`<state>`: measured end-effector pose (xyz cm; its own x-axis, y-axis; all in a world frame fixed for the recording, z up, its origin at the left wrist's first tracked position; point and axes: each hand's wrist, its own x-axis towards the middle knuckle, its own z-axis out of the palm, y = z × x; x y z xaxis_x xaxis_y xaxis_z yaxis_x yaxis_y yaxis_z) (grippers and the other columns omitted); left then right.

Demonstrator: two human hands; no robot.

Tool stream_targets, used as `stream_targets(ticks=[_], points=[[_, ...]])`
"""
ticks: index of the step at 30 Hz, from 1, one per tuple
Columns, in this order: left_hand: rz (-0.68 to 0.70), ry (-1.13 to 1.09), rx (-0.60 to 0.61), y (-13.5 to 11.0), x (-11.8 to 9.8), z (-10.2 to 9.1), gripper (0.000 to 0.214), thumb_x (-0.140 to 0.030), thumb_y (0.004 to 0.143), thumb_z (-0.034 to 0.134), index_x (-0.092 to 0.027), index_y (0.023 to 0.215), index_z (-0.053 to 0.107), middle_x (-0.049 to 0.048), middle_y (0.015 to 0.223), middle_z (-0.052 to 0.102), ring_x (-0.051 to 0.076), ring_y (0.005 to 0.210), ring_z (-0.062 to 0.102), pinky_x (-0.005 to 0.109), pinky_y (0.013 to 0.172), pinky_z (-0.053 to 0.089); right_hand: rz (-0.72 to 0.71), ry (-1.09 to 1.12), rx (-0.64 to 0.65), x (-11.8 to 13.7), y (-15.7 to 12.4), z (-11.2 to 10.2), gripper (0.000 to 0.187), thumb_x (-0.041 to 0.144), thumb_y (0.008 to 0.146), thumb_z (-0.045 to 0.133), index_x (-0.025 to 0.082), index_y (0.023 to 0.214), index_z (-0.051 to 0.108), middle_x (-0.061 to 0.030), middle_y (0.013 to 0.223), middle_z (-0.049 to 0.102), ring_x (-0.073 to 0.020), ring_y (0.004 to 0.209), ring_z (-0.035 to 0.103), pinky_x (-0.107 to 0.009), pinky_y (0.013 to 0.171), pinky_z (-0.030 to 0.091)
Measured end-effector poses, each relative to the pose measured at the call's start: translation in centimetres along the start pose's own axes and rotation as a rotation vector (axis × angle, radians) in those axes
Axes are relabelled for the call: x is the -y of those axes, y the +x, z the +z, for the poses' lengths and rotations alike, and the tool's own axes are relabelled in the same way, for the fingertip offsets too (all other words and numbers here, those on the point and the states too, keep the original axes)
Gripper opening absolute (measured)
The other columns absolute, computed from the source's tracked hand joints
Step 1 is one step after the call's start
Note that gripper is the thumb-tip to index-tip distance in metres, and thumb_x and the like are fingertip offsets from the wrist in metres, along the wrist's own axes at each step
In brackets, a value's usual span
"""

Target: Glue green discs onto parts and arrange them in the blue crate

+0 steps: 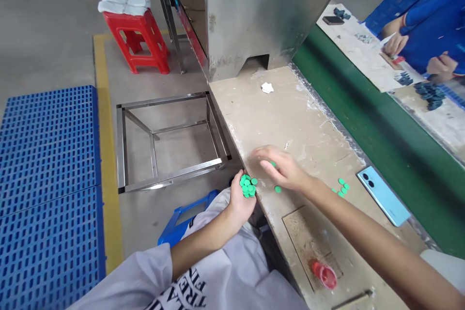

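My left hand (240, 203) is cupped palm-up just off the table's edge, holding a heap of small green discs (247, 187). Above the tabletop near that edge is my right hand (281, 167), palm down, fingers stretched out and slightly blurred, the thumb apart from them. One green disc (278, 189) lies on the table just below the right hand, and another shows between thumb and fingers. Under the right forearm, several more green discs (343, 187) lie loose on the table, partly hidden by the arm.
The beige table (290, 121) carries a light-blue phone (383, 195), a red cup (325, 275) and a white scrap (267, 87). A metal machine housing (261, 9) stands at its far end. Left are a metal frame (170, 104) and a red stool (140, 38). A co-worker (436, 24) sits across the green belt (363, 121).
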<state>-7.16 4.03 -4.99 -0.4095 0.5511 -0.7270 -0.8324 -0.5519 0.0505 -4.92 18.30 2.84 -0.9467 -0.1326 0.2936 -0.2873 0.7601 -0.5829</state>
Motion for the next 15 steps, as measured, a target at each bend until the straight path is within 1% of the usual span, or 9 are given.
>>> stream_targets(ticks=[1, 3, 5, 7, 9, 11, 13, 15], points=[[-0.026, -0.005, 0.02, 0.1, 0.0, 0.0, 0.021, -0.028, 0.093, 0.056, -0.015, 0.084, 0.07, 0.0043, 0.08, 0.073, 0.014, 0.068, 0.068, 0.025, 0.071, 0.055, 0.025, -0.072, 0.033, -0.7, -1.4, -1.2, 0.033, 0.034, 0.102, 0.045, 0.019, 0.129, 0.057, -0.0143, 0.125, 0.066, -0.0254, 0.12, 0.061, -0.046, 0.101, 0.051], [-0.056, -0.018, 0.048, 0.2, -0.1, 0.0, 0.021, -0.027, 0.091, 0.056, -0.015, 0.081, 0.069, 0.0038, 0.078, 0.073, 0.013, 0.066, 0.068, 0.024, 0.069, 0.054, 0.104, -0.211, 0.104, -2.2, -4.8, -2.8, 0.052, 0.042, 0.1, 0.048, 0.02, 0.147, 0.042, -0.0176, 0.148, 0.05, -0.0311, 0.139, 0.046, -0.055, 0.111, 0.042], [-0.057, -0.022, 0.054, 0.3, -0.1, -0.2, 0.019, -0.027, 0.09, 0.057, -0.016, 0.079, 0.068, 0.0028, 0.075, 0.073, 0.012, 0.063, 0.067, 0.023, 0.067, 0.054, 0.183, -0.323, 0.154, -3.5, -8.1, -3.1, 0.074, 0.053, 0.098, 0.048, 0.019, 0.159, 0.021, -0.0197, 0.161, 0.032, -0.0354, 0.149, 0.03, -0.061, 0.116, 0.034], [-0.055, -0.024, 0.055, 0.3, -0.1, -0.2, 0.018, -0.027, 0.089, 0.057, -0.016, 0.079, 0.068, 0.0022, 0.073, 0.072, 0.012, 0.061, 0.066, 0.023, 0.067, 0.054, 0.219, -0.404, 0.178, -4.2, -10.0, -2.4, 0.089, 0.061, 0.096, 0.045, 0.017, 0.162, 0.005, -0.0202, 0.165, 0.019, -0.0377, 0.152, 0.018, -0.064, 0.119, 0.027], [-0.047, -0.028, 0.042, 0.3, -0.2, 0.0, 0.019, -0.026, 0.089, 0.056, -0.016, 0.08, 0.069, 0.002, 0.072, 0.072, 0.012, 0.061, 0.066, 0.024, 0.067, 0.054, 0.192, -0.433, 0.2, -4.4, -10.1, -1.1, 0.097, 0.067, 0.095, 0.042, 0.014, 0.161, -0.004, -0.0205, 0.166, 0.014, -0.0372, 0.153, 0.012, -0.064, 0.12, 0.023], [-0.037, -0.033, 0.026, 0.2, -0.2, 0.2, 0.019, -0.024, 0.09, 0.055, -0.015, 0.082, 0.069, 0.0025, 0.074, 0.073, 0.013, 0.063, 0.068, 0.024, 0.068, 0.054, 0.119, -0.409, 0.244, -4.0, -8.8, 0.2, 0.101, 0.07, 0.093, 0.042, 0.012, 0.161, -0.007, -0.0215, 0.166, 0.015, -0.0356, 0.154, 0.011, -0.062, 0.121, 0.022], [-0.019, -0.031, -0.008, 0.1, -0.2, 0.5, 0.017, -0.023, 0.091, 0.056, -0.015, 0.084, 0.069, 0.003, 0.078, 0.074, 0.013, 0.066, 0.069, 0.024, 0.068, 0.054, 0.046, -0.368, 0.289, -3.2, -7.0, 1.2, 0.102, 0.069, 0.093, 0.044, 0.01, 0.161, -0.005, -0.0218, 0.165, 0.017, -0.0343, 0.154, 0.011, -0.06, 0.122, 0.023], [0.011, -0.028, -0.048, -0.1, -0.2, 0.6, 0.014, -0.021, 0.09, 0.057, -0.016, 0.083, 0.069, 0.0022, 0.078, 0.074, 0.012, 0.065, 0.068, 0.022, 0.067, 0.054, 0.004, -0.339, 0.31, -2.3, -5.5, 2.0, 0.095, 0.063, 0.096, 0.046, 0.01, 0.161, 0.002, -0.0209, 0.164, 0.021, -0.0329, 0.154, 0.011, -0.059, 0.122, 0.025]])
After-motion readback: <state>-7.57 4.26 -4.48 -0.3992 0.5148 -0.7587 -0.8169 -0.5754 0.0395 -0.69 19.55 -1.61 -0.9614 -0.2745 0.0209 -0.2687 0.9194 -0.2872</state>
